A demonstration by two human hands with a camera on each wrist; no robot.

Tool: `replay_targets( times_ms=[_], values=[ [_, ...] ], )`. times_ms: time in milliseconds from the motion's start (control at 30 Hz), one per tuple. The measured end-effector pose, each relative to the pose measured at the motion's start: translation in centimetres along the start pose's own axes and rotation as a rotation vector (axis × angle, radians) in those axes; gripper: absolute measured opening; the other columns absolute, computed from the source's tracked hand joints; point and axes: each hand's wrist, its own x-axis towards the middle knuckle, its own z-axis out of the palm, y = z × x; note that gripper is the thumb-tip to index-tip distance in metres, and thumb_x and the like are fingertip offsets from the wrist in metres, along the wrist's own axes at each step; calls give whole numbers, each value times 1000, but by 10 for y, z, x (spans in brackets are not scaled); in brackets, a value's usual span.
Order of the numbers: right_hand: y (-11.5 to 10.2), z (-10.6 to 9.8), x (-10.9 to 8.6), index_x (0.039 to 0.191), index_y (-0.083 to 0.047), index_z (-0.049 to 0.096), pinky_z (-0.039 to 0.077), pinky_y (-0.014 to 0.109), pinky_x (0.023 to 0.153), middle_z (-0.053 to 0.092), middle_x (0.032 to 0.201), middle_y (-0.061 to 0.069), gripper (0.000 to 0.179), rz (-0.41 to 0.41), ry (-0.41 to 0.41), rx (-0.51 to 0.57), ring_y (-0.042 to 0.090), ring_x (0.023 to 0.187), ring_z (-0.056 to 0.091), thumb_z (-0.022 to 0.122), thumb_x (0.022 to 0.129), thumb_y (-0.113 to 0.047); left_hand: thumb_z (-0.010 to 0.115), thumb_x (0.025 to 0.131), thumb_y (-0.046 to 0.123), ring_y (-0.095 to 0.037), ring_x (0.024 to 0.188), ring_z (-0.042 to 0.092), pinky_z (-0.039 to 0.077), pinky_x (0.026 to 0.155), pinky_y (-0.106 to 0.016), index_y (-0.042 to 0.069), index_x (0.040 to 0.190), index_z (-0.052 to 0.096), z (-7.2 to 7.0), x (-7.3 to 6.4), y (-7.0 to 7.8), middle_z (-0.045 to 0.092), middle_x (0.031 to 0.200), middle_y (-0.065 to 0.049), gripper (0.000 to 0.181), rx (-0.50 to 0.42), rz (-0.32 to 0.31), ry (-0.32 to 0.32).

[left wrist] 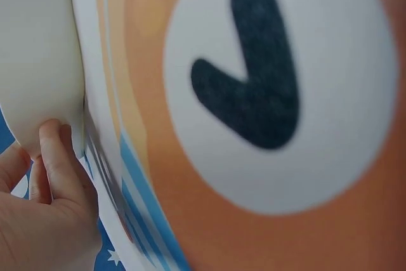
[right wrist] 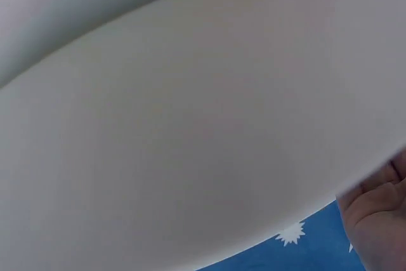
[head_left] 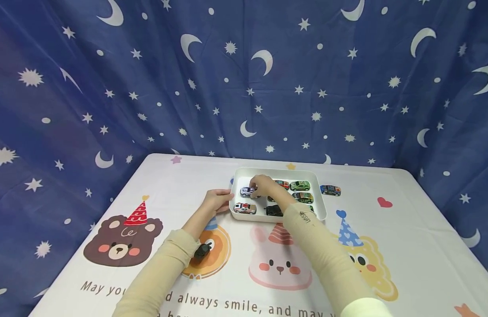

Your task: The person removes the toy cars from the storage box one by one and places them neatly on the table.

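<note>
A shallow white tray [head_left: 237, 176] holds several small toy cars. My left hand [head_left: 217, 201] grips the tray's left end; in the left wrist view the thumb and fingers of that hand [left wrist: 57, 182] pinch its wall [left wrist: 41, 55]. Inside the tray, my right hand [head_left: 264, 185] has curled fingers at the right end of a white-and-dark toy car [head_left: 246, 192]. Below that car lies a white, red and tan one [head_left: 245, 208]. Green cars [head_left: 300, 186] and a black car [head_left: 273, 210] sit farther right, partly behind the right arm. The right wrist view shows mostly the tray wall [right wrist: 203, 125].
A dark blue toy car [head_left: 330, 190] lies on the table just right of the tray. The table has a white cloth [head_left: 418, 246] printed with cartoon animals. Behind it hangs a blue curtain [head_left: 212, 97] with moons and stars.
</note>
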Motion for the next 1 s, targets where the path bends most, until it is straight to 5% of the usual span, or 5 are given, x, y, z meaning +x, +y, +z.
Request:
replay_targets(
  times_ms=[67, 300, 533, 1000],
  values=[
    [-28, -20, -11, 108, -2, 65, 52, 37, 88, 65, 107, 11, 29, 44, -45, -42, 25, 100, 60, 73, 82, -15, 69, 85, 13, -18, 82, 68, 60, 73, -27, 3, 117, 63, -1, 2, -1, 66, 112, -18, 34, -12, 13, -16],
    [-38, -28, -49, 113, -2, 62, 50, 37, 91, 66, 107, 11, 32, -71, 3, -63, 24, 100, 60, 69, 87, -19, 65, 88, 10, -18, 88, 68, 59, 78, -28, 2, 122, 60, 1, -3, 0, 61, 122, -20, 35, -22, -28, 0],
    [-38, -32, -52, 113, -2, 62, 49, 38, 97, 67, 111, 12, 31, -85, 24, -66, 26, 106, 60, 69, 86, -15, 65, 89, 11, -8, 71, 63, 60, 71, -23, 3, 126, 58, 0, -3, 4, 60, 124, -21, 39, -33, -22, -12],
    [-37, -48, -74, 115, 0, 61, 52, 37, 93, 65, 115, 14, 31, -199, 64, -21, 27, 104, 61, 66, 87, -12, 65, 88, 11, -6, 68, 62, 59, 64, -20, 4, 125, 59, 0, -1, 4, 62, 121, -19, 37, 0, -18, -5]
  ],
)
